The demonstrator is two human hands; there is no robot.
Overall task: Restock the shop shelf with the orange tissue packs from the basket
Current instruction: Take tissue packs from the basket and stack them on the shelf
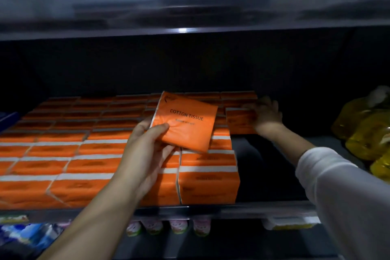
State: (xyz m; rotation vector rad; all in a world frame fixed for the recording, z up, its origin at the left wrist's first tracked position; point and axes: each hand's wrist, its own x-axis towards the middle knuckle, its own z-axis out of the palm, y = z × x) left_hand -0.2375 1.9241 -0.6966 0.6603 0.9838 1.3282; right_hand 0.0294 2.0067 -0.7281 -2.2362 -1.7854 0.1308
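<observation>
Left hand: pinching a pack near its lower left corner, thumb on the printed face, fingers behind; held tilted above the stack's front right end.
Right hand: reached deep toward the shelf's back edge, fingers on the right end of a second pack; gripping or merely pushing, cannot tell through the blur.
Second pack: at the back, just beside the stack's right flank, bare shelf in front of it.
Stack: orange packs in tight rows, filling the shelf from its left edge to past the middle.
Handling: probably light, soft and squashy under slick film; apt to slip from a corner pinch, so better taken gently across both broad faces.
Right end of shelf: yellow bottles, well apart from the packs.
Basket: not in view.
</observation>
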